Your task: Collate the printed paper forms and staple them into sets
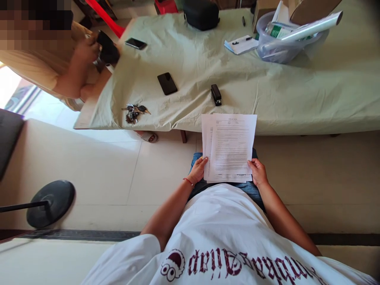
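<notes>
From the head view, your left hand (198,169) and right hand (257,172) each pinch a lower corner of the stack of papers (230,146) over your lap. Its long axis runs toward twelve o'clock, ending just short of the stapler (216,94) on the table (297,91), slightly nearer your left hand.

Makeshift office: cloth-covered table (267,91), stapler (216,94), printed forms (231,146).

A thin stack of white printed paper sheets (230,146), slightly fanned at its left edge, is held upright above the lap, just before the table edge.
</notes>
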A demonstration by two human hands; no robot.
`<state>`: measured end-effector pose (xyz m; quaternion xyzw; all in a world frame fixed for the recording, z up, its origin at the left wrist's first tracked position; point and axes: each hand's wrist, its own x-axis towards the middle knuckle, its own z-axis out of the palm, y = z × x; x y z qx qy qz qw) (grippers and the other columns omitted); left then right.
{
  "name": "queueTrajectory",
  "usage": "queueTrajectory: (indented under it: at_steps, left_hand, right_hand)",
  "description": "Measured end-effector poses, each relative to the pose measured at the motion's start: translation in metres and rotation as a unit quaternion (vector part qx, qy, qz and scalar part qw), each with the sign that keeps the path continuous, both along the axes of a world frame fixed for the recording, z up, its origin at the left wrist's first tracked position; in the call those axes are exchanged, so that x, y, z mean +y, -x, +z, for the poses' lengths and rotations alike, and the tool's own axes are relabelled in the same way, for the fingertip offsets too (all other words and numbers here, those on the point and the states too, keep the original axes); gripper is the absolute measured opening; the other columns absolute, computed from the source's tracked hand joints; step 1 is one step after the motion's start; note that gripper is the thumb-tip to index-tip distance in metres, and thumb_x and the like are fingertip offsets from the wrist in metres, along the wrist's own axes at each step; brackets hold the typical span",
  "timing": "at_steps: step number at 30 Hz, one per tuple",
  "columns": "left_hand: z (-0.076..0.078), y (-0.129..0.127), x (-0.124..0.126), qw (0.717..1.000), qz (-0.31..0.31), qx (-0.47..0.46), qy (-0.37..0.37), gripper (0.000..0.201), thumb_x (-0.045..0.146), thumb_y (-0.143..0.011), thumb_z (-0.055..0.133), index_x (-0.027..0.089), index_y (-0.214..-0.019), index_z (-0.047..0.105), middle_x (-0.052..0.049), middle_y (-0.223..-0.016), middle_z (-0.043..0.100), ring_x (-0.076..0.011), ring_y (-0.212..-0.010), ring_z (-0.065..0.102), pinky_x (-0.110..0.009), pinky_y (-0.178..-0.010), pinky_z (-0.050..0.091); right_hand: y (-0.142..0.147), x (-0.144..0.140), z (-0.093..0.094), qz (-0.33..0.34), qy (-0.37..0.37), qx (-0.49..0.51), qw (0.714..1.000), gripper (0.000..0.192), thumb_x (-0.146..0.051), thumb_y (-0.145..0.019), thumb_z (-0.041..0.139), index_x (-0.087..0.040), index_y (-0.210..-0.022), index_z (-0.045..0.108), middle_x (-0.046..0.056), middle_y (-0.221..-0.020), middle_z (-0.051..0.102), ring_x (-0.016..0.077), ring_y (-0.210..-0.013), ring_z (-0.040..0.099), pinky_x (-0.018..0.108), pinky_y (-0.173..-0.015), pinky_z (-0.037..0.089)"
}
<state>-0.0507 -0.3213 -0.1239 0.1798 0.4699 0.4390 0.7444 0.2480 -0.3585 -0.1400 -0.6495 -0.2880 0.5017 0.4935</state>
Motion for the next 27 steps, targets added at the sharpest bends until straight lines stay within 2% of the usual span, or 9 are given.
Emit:
queueTrajectory:
  at_steps: [3, 5, 8, 13, 19, 24, 27]
  left_hand:
    - [0.001, 0.003, -0.001, 1.0, -0.009, -0.005, -0.003, 0.069, 0.065, -0.06, 0.107, 0.019, -0.104, 0.08, -0.01, -0.101, 0.089, -0.0363, -0.124, 0.081, -0.053, -0.115, 0.062]
    - [0.002, 0.006, -0.001, 1.0, -0.026, -0.007, -0.003, 0.071, 0.062, -0.057, 0.109, 0.018, -0.105, 0.081, -0.012, -0.104, 0.089, -0.0375, -0.123, 0.081, -0.055, -0.116, 0.061]
    - [0.001, 0.009, -0.001, 0.999, -0.049, -0.001, 0.004, 0.07, 0.054, -0.052, 0.113, 0.015, -0.102, 0.083, -0.013, -0.101, 0.088, -0.0368, -0.11, 0.084, -0.057, -0.114, 0.062]
    - [-0.003, 0.012, 0.001, 0.998, -0.054, 0.012, 0.013, 0.066, 0.051, -0.053, 0.114, 0.015, -0.1, 0.084, -0.011, -0.1, 0.088, -0.029, -0.094, 0.082, -0.055, -0.109, 0.063]
    - [-0.004, 0.011, 0.001, 0.999, -0.048, 0.021, 0.012, 0.069, 0.054, -0.055, 0.112, 0.015, -0.105, 0.085, -0.012, -0.101, 0.088, -0.033, -0.102, 0.083, -0.059, -0.114, 0.06]
    - [-0.005, 0.009, 0.002, 0.999, -0.036, 0.024, 0.015, 0.072, 0.056, -0.052, 0.112, 0.014, -0.103, 0.084, -0.014, -0.099, 0.087, -0.0399, -0.114, 0.082, -0.062, -0.116, 0.06]
    - [-0.005, 0.009, 0.003, 0.999, -0.031, 0.02, 0.018, 0.071, 0.053, -0.052, 0.112, 0.014, -0.104, 0.084, -0.014, -0.1, 0.087, -0.0402, -0.115, 0.082, -0.061, -0.115, 0.062]
  right_hand:
    - [0.0, -0.003, 0.0, 0.009, -0.006, -0.001, 1.0, 0.058, -0.077, -0.066, 0.089, -0.029, -0.088, 0.065, -0.003, -0.077, 0.073, 0.0209, -0.076, 0.067, 0.038, -0.082, 0.058]
    - [0.0, -0.004, -0.001, 0.016, -0.009, 0.0, 1.0, 0.057, -0.077, -0.067, 0.088, -0.029, -0.088, 0.066, -0.003, -0.077, 0.073, 0.0218, -0.078, 0.068, 0.038, -0.083, 0.058]
    - [0.001, -0.004, -0.002, 0.018, -0.012, -0.004, 1.0, 0.056, -0.077, -0.068, 0.088, -0.028, -0.088, 0.068, -0.003, -0.078, 0.074, 0.0217, -0.079, 0.068, 0.037, -0.083, 0.057]
    - [0.005, -0.002, -0.003, -0.013, -0.022, -0.004, 1.0, 0.058, -0.077, -0.068, 0.088, -0.029, -0.095, 0.069, -0.004, -0.085, 0.076, 0.0208, -0.086, 0.069, 0.036, -0.089, 0.057]
    - [0.006, -0.001, -0.002, -0.004, -0.015, 0.025, 1.0, 0.06, -0.072, -0.059, 0.098, -0.028, -0.083, 0.065, -0.004, -0.081, 0.076, 0.0182, -0.076, 0.067, 0.035, -0.081, 0.058]
    - [0.003, -0.001, 0.0, -0.005, -0.011, 0.06, 0.998, 0.065, -0.074, -0.055, 0.098, -0.028, -0.078, 0.059, -0.003, -0.077, 0.075, 0.0214, -0.075, 0.069, 0.04, -0.079, 0.061]
    - [0.001, -0.002, 0.001, -0.01, -0.008, 0.078, 0.997, 0.065, -0.073, -0.054, 0.099, -0.028, -0.076, 0.056, -0.002, -0.076, 0.075, 0.0233, -0.074, 0.071, 0.044, -0.079, 0.062]
